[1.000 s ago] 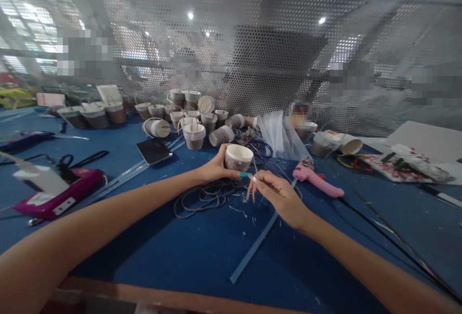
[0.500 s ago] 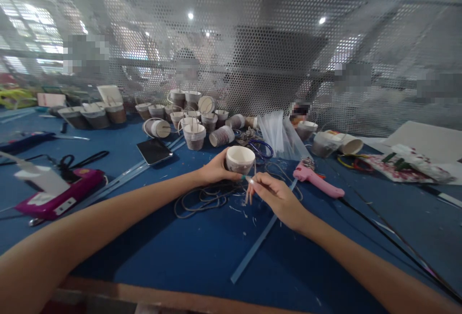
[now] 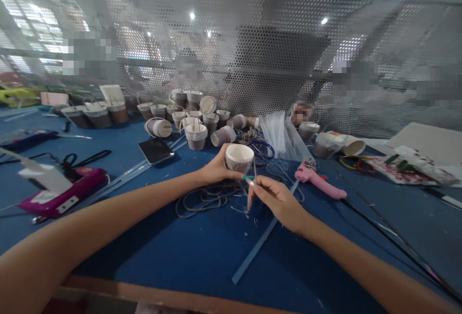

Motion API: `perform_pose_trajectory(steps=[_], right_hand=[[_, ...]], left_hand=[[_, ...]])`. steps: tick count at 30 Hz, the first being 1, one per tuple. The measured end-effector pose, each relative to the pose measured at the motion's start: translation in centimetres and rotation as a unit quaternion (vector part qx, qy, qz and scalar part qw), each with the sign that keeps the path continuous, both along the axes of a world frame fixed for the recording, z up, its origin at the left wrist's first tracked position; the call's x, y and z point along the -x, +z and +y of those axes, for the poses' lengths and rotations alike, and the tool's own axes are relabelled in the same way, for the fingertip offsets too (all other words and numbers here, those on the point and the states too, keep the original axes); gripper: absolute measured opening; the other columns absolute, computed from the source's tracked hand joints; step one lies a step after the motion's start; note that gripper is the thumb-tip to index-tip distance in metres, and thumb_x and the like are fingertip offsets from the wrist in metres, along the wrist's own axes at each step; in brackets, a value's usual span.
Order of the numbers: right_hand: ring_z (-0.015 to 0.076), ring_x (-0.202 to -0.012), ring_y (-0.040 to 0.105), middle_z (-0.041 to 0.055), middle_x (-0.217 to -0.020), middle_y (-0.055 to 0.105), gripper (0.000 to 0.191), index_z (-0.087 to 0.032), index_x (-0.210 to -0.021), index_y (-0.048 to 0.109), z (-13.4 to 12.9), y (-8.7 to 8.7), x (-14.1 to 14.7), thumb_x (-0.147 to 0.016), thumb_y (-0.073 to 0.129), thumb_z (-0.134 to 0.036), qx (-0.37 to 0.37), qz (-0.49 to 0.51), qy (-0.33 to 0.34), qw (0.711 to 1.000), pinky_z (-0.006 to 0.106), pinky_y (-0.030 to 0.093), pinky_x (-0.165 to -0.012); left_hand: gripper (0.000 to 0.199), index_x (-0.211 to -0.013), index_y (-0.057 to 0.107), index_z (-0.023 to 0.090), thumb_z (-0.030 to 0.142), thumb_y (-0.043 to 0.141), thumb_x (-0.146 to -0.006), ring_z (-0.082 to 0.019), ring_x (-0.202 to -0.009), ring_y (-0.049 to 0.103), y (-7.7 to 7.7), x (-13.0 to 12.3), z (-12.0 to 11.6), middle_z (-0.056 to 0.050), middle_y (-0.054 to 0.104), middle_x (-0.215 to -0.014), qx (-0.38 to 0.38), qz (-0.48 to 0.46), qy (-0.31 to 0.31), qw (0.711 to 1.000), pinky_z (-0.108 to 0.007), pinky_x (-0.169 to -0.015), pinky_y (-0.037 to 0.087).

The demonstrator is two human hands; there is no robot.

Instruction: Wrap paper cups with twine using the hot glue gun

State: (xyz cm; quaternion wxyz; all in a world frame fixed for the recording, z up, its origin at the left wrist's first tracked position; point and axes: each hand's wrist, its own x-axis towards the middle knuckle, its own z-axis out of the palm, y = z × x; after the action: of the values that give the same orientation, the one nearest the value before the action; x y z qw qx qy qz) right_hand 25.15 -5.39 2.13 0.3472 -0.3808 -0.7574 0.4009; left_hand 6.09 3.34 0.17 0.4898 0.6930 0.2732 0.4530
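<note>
My left hand (image 3: pixel 218 167) is closed around the side of a small pale pot (image 3: pixel 239 157) with a white rim, tilted a little toward me. Just to the right of it, my right hand (image 3: pixel 276 203) is pinched near the pot's lower side. A thin grey cord (image 3: pixel 254 167) runs from beside the rim down into those fingers, and its end hangs below them. A small teal piece (image 3: pixel 248 177) shows between the two thumbs; what it is I cannot make out. Loose loops of grey cord (image 3: pixel 202 203) lie on the table under my left hand.
Several finished-looking pots with handles (image 3: pixel 196 136) stand behind. A pink glue gun (image 3: pixel 321 184) lies at right beside a clear strip (image 3: pixel 254 251). At left are a phone (image 3: pixel 156 151) and a magenta power strip (image 3: pixel 65 194). A perforated metal screen (image 3: pixel 216 78) rises at the back.
The pot tilts slightly more and the teal piece shows more clearly between the thumbs. Both hands keep their hold; the whole view has shifted slightly.
</note>
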Motion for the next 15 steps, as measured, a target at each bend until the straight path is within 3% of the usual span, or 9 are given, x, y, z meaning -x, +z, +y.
perform_pose_trajectory(steps=[5,15], right_hand=[[0.0156,-0.069,0.053,0.0015,-0.072,0.058,0.036,-0.019,-0.073,0.055,-0.07,0.05,-0.01,-0.095,0.042,-0.045,0.008,0.004,0.004,1.0,0.031,0.041,-0.07],[0.0153,-0.069,0.057,0.0014,-0.071,0.06,0.035,-0.019,-0.073,0.056,-0.23,0.24,0.19,-0.094,0.044,-0.045,0.029,0.019,0.014,0.999,0.031,0.042,-0.07]], left_hand=[[0.091,-0.13,0.034,0.023,0.025,0.083,-0.054,-0.028,-0.114,0.046,0.31,0.01,-0.24,-0.006,0.048,-0.113,-0.01,0.016,0.001,1.0,-0.046,-0.102,0.036],[0.086,-0.129,0.034,0.025,0.023,0.079,-0.057,-0.027,-0.116,0.044,0.43,0.21,-0.41,-0.005,0.048,-0.112,0.021,0.012,-0.021,0.999,-0.045,-0.105,0.033]])
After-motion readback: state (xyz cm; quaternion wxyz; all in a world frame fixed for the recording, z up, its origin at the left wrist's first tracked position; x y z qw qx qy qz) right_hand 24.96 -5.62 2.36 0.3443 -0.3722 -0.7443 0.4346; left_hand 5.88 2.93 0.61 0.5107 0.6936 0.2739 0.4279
